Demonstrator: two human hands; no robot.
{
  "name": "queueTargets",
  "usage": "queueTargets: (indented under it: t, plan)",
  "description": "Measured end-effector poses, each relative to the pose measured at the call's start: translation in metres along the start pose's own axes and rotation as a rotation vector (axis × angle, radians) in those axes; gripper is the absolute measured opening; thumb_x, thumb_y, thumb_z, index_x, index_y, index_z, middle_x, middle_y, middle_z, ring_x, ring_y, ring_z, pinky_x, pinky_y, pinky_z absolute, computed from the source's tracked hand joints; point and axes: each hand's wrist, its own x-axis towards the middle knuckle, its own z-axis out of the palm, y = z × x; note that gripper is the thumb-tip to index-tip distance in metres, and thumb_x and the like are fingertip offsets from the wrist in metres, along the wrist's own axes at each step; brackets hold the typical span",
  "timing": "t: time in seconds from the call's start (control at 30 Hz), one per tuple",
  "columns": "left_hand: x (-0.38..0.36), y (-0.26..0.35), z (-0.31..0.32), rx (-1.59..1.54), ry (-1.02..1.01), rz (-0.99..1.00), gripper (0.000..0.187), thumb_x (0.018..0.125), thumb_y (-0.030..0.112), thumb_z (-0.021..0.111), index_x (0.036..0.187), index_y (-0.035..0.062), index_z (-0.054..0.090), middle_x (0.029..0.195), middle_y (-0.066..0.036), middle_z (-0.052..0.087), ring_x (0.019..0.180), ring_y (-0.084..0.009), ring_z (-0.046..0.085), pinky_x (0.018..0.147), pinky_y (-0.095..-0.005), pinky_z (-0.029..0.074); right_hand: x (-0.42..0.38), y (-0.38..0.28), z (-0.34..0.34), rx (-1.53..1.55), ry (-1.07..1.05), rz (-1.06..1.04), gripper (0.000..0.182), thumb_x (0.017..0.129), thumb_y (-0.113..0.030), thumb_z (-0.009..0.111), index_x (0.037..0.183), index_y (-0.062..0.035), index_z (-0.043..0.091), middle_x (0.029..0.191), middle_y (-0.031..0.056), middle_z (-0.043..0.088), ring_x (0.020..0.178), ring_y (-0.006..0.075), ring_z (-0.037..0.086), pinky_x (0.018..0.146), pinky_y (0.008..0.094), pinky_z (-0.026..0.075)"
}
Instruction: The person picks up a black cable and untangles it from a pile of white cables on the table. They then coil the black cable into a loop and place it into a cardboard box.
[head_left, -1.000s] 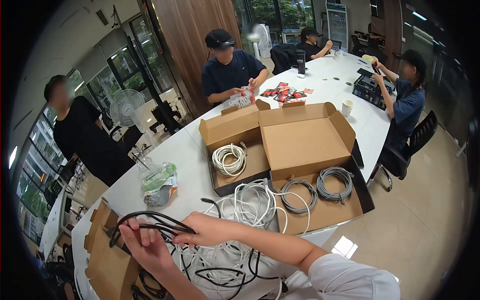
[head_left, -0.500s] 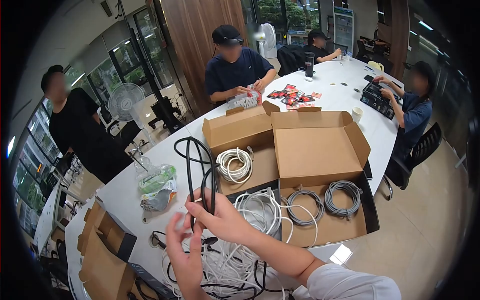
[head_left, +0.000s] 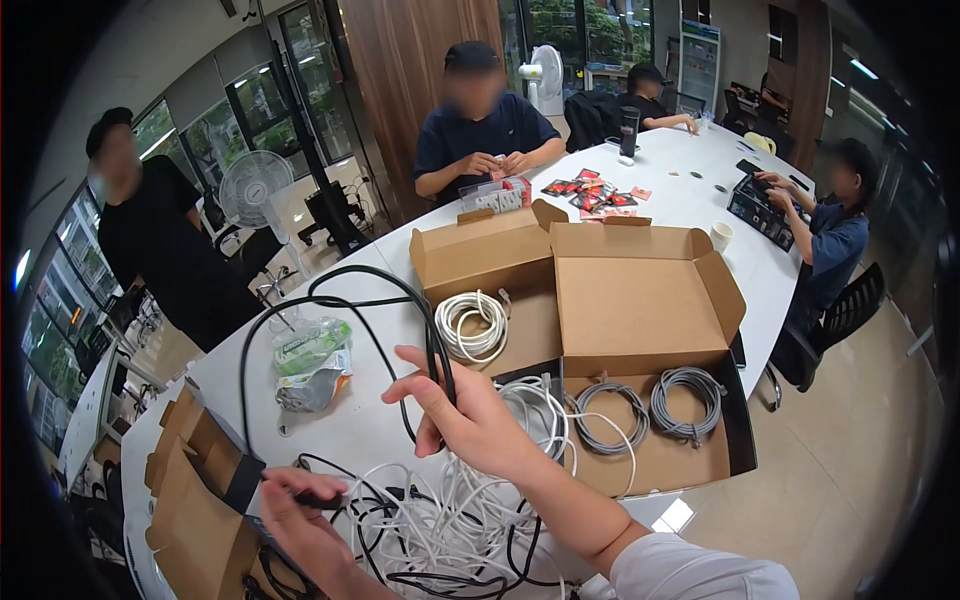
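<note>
A black cable (head_left: 246,385) hangs in large loops from my right hand (head_left: 462,415), its strands gathered in the palm while some fingers stretch out. Lower left, my left hand (head_left: 305,525) is closed around the same cable, with a dark connector-like piece (head_left: 320,500) showing beneath its fingers. Under both hands lies a tangled heap of white cables (head_left: 440,530) with black ones mixed in. A coiled white cable (head_left: 472,327) rests in the open cardboard box (head_left: 480,255) ahead. Two grey coils (head_left: 612,418) (head_left: 688,405) lie in the box to its right.
A clear and green plastic bag (head_left: 312,365) lies on the white table (head_left: 380,250). More open cardboard boxes (head_left: 200,510) stand at lower left. Across the table, people handle small items beside red and black packets (head_left: 590,192). A paper cup (head_left: 721,236) stands behind the boxes.
My left hand has moved down and left, away from my right hand, drawing the black cable into a wider loop. My right hand has shifted slightly right, still with the cable.
</note>
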Motion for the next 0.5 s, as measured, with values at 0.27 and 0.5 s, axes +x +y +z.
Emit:
queueTargets:
  t: [0.27, 0.5]
  plan:
    - [0.006, 0.015, -0.007, -0.269, 0.311, 0.048, 0.028, 0.101, 0.029, 0.043, 0.097, 0.0021, 0.05, 0.067, 0.0, 0.031, 0.05, -0.007, 0.029, 0.048, -0.0218, 0.025, 0.008, 0.026, 0.011, -0.73, 0.336, -0.488, 0.043, 0.097, -0.019, 0.048, 0.131, 0.0063, 0.039, 0.109, 0.0251, 0.058, 0.109, 0.0356, 0.051, 0.098, 0.038, 0.037]
    - [0.008, 0.007, -0.028, -0.386, 0.284, 0.035, 0.031, 0.1, 0.034, 0.042, 0.093, 0.0051, 0.05, 0.057, 0.004, 0.023, 0.044, -0.0047, 0.017, 0.042, -0.0215, 0.014, -0.022, -0.01, 0.012, 0.171, 0.31, -0.517, 0.021, 0.101, -0.016, 0.042, 0.114, -0.0007, 0.048, 0.086, 0.0119, 0.063, 0.082, 0.0145, 0.061, 0.08, 0.0289, 0.048]
